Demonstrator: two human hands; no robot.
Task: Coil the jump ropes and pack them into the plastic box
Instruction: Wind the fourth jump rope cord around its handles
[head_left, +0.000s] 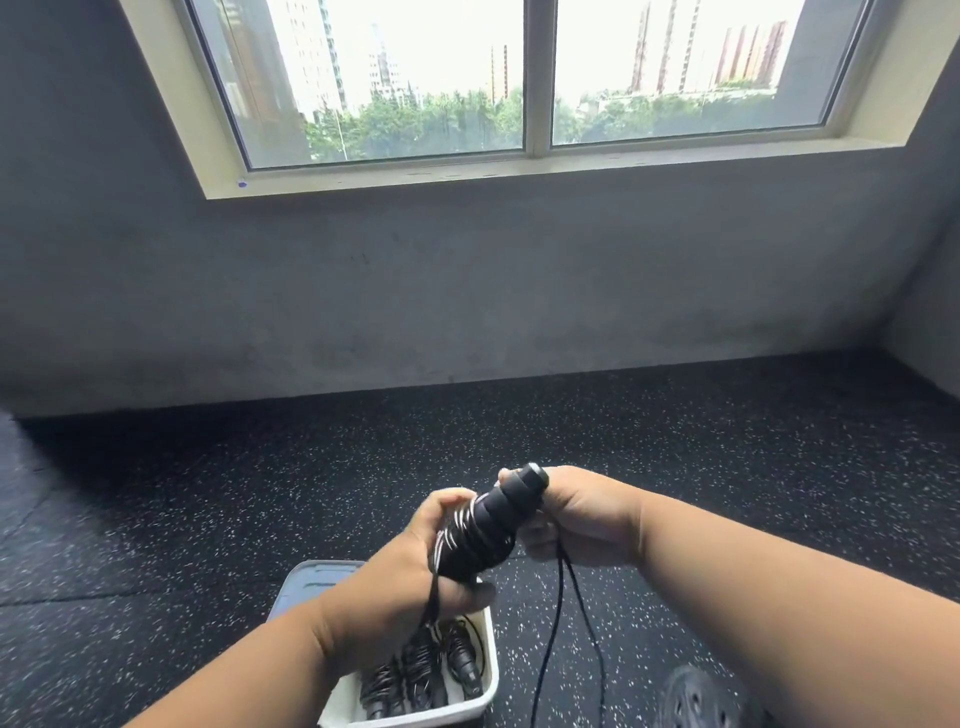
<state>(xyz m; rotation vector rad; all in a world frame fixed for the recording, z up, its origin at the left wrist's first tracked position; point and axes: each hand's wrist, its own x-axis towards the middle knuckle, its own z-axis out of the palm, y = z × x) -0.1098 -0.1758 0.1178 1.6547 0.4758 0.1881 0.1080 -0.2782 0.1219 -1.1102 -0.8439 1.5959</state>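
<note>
At lower centre, my left hand (441, 551) and right hand (576, 514) are clenching the stiff jump rope handles (498, 519), winding limp, springy-looking cord (561, 603) above the plastic box (488, 675).

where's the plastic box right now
In the head view the white plastic box sits on the speckled floor at bottom centre, under the left hand, with coiled jump ropes inside.

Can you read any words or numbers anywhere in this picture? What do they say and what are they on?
None can be read.
Jump rope handles: plain black, no print showing.
White plastic box: no label visible.
Window frame: no writing; a tiny blue mark on the sill is too small to tell.
</note>
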